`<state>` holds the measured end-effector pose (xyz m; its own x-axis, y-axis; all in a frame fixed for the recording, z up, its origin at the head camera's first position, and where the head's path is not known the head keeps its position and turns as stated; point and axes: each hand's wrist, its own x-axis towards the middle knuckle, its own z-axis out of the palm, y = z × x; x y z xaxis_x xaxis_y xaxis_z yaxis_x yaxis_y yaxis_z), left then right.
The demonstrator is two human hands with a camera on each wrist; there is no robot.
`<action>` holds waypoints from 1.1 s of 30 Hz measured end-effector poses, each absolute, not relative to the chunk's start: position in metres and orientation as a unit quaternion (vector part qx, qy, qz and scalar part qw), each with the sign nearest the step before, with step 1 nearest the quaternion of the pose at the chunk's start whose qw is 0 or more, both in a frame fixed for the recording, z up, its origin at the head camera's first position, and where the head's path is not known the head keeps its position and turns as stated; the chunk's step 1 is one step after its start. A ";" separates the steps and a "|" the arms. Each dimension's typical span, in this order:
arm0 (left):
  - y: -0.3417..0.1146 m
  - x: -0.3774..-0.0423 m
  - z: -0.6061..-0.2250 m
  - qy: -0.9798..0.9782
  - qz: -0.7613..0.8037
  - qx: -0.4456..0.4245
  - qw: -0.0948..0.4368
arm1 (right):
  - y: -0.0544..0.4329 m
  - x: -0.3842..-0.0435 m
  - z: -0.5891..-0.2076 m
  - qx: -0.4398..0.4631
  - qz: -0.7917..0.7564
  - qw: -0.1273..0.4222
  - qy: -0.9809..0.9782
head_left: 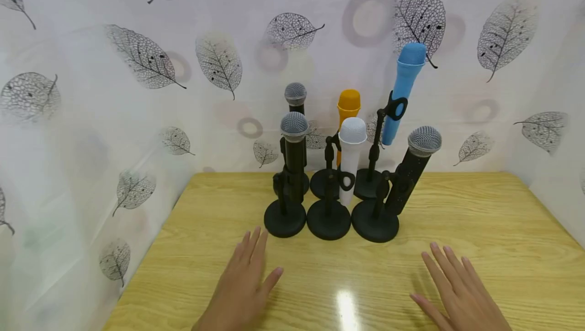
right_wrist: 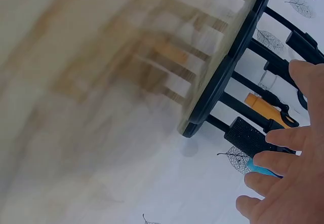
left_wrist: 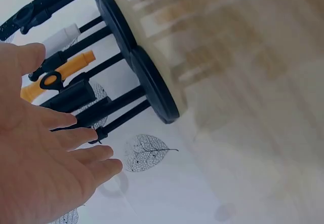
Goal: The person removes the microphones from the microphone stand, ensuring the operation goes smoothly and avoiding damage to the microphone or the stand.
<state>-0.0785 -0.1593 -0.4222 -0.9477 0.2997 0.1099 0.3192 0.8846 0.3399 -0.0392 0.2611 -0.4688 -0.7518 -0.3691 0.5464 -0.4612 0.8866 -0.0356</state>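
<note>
Left hand and right hand, fingers extended and grasping nothing, sit at seven and four o'clock from six microphones, clipped to stands crowded on the wooden table. Its front-row bases look to be touching, so a bump at the front-left base, near the left hand, could shove its neighbour. At one o'clock, the blue microphone tilts high and may topple if knocked; at three, the front-right black microphone leans outward, where a careless rightward reach could catch it
</note>
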 end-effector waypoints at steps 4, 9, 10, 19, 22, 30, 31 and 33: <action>-0.163 -0.089 -0.418 -0.967 -0.195 -0.160 0.032 | 0.259 -0.042 -0.467 0.228 0.093 0.263 -0.933; -0.168 -0.105 -0.416 -0.965 -0.211 -0.155 0.029 | 0.255 -0.047 -0.464 0.242 0.105 0.258 -0.929; -0.168 -0.108 -0.416 -0.965 -0.212 -0.154 0.029 | 0.254 -0.049 -0.464 0.245 0.106 0.259 -0.928; -0.171 -0.137 -0.412 -0.951 -0.257 -0.164 0.045 | 0.243 -0.057 -0.456 0.251 0.124 0.246 -0.928; -0.170 -0.147 -0.410 -0.944 -0.274 -0.177 0.061 | 0.238 -0.059 -0.452 0.247 0.130 0.231 -0.932; -0.164 -0.175 -0.402 -0.927 -0.332 -0.167 0.051 | 0.229 -0.066 -0.447 0.271 0.160 0.242 -0.918; -0.164 -0.179 -0.401 -0.925 -0.339 -0.165 0.050 | 0.228 -0.067 -0.447 0.273 0.162 0.242 -0.917; -0.163 -0.186 -0.399 -0.920 -0.355 -0.160 0.045 | 0.225 -0.068 -0.446 0.268 0.164 0.234 -0.920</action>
